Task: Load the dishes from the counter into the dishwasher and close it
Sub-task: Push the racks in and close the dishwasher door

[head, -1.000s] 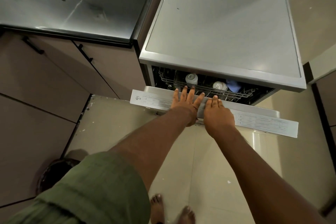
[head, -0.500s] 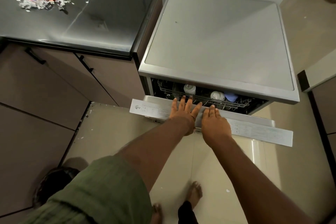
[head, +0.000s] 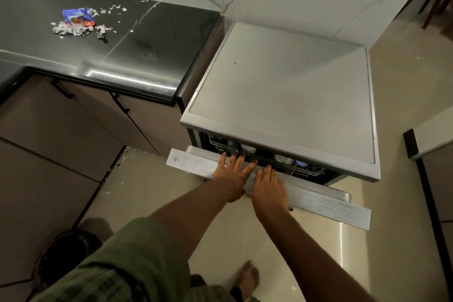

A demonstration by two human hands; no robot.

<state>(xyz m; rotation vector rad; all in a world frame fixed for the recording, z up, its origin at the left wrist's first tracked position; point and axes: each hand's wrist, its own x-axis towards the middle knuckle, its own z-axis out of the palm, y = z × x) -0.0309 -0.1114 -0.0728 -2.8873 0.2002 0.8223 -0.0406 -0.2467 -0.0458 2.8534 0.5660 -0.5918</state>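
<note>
The steel dishwasher (head: pixel 282 95) stands right of the dark counter (head: pixel 137 39). Its door (head: pixel 326 206) is almost up, leaving a narrow gap at the top. Through the gap I see the wire rack (head: pixel 304 170) with white cups (head: pixel 282 158) and something blue. My left hand (head: pixel 232 174) lies flat with spread fingers on the door's top edge. My right hand (head: pixel 268 185) presses flat beside it, fingers straight. No dishes show on the counter.
A torn blue wrapper with paper scraps (head: pixel 78 19) lies on the counter. Brown cabinet doors with black handles (head: pixel 120 103) run below it. A dark round bin (head: pixel 61 250) sits on the floor at left. My bare foot (head: pixel 248 277) stands on the tiles.
The door has swung further up and the gap over the rack has narrowed. Both hands moved with it, still flat on its top edge. My view shifted back, showing more counter.
</note>
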